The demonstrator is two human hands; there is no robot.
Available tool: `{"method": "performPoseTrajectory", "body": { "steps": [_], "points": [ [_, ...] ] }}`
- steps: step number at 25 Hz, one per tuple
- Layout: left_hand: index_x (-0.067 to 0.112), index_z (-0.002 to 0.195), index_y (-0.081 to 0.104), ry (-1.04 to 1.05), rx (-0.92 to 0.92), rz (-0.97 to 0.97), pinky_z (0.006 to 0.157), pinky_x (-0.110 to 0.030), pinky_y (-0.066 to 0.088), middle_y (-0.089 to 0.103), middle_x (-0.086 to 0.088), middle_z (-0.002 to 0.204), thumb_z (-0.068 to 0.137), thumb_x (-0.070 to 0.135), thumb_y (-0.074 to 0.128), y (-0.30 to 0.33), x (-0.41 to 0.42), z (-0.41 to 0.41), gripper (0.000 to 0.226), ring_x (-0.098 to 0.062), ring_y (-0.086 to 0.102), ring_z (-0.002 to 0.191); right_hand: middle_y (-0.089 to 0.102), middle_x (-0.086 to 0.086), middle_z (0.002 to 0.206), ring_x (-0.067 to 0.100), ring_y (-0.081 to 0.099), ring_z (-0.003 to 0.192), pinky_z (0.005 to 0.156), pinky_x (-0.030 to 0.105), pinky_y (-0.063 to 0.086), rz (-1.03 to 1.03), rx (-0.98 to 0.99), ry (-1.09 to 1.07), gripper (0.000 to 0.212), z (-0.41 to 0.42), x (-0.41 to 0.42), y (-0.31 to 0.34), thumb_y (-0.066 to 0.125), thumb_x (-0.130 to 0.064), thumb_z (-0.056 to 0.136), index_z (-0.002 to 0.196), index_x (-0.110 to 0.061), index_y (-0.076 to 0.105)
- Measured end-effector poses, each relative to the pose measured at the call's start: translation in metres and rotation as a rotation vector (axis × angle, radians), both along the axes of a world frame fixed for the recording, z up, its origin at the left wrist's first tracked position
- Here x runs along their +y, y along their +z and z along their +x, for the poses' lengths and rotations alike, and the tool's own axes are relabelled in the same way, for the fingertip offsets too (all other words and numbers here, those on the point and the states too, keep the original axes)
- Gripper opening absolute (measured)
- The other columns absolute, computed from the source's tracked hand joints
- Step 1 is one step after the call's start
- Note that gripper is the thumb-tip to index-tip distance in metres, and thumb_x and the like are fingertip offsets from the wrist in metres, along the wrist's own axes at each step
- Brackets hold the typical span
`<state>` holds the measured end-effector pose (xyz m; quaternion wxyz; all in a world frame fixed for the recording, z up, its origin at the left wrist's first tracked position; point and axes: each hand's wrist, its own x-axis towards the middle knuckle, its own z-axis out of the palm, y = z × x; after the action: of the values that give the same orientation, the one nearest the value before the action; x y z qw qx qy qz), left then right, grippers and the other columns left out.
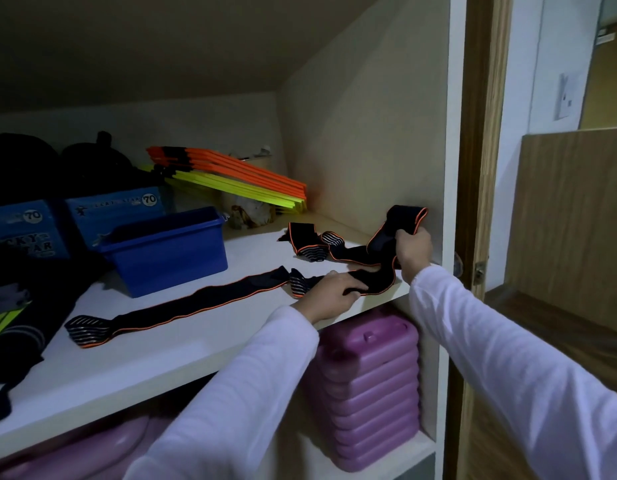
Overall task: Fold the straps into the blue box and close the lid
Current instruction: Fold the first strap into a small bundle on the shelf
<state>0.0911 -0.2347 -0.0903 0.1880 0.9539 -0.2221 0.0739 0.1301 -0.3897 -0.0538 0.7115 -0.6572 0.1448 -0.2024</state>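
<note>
Two arms reach in from the bottom of the picture. Both wear long sleeves. The left sleeve is a soft, pale white with a light pink look, and it ends in a plain cuff at the wrist. The right sleeve is just the same. The left hand and right hand are bare.

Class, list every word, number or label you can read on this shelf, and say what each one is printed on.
"70": white round sticker on the rear blue carton.
"70": white round sticker on the left blue carton.
"LUCKY STAR": partly legible, left carton's front; partly cut off.
Small print along the rear carton's top edge: too blurred to read.
Wall notice: unreadable.
</note>
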Motion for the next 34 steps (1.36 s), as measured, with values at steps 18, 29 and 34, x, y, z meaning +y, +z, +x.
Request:
{"method": "performPoseTrajectory", "body": {
  "steps": [18,29,34],
  "points": [
    [0.008,0.097,0.069,0.621,-0.035,0.022,0.092,-0.033,0.047,0.063,-0.009,0.108,0.091,0.020,0.050,-0.001,0.180,-0.113,0.023,-0.023,0.059,0.102,0.057,0.019,0.127,0.033,0.056,0.117,0.098,0.034,0.043,-0.051,0.059,0.208,0.046,-0.032,0.141,-0.019,0.061,-0.017,0.084,0.125,-0.003,0.046],
    [0.006,0.113,0.066,1.111,-0.071,0.068,0.095,-0.036,0.043,0.058,-0.020,0.122,0.087,0.024,0.060,0.007,0.263,-0.159,0.033,-0.035,0.051,0.117,0.061,0.016,0.124,0.030,0.058,0.115,0.083,0.029,0.045,-0.887,0.184,0.624,0.044,-0.049,0.173,-0.015,0.064,-0.012,0.083,0.124,-0.001,0.053],
    [-0.002,0.138,0.037,1.430,0.057,-0.198,0.106,-0.042,0.035,0.039,-0.023,0.141,0.077,0.033,0.073,0.017,0.267,-0.160,0.079,-0.037,0.034,0.133,0.060,0.016,0.125,0.030,0.058,0.116,0.087,0.030,0.047,-0.938,0.189,0.627,0.042,-0.051,0.176,-0.014,0.061,-0.008,0.086,0.126,0.000,0.051]
  ]
}}
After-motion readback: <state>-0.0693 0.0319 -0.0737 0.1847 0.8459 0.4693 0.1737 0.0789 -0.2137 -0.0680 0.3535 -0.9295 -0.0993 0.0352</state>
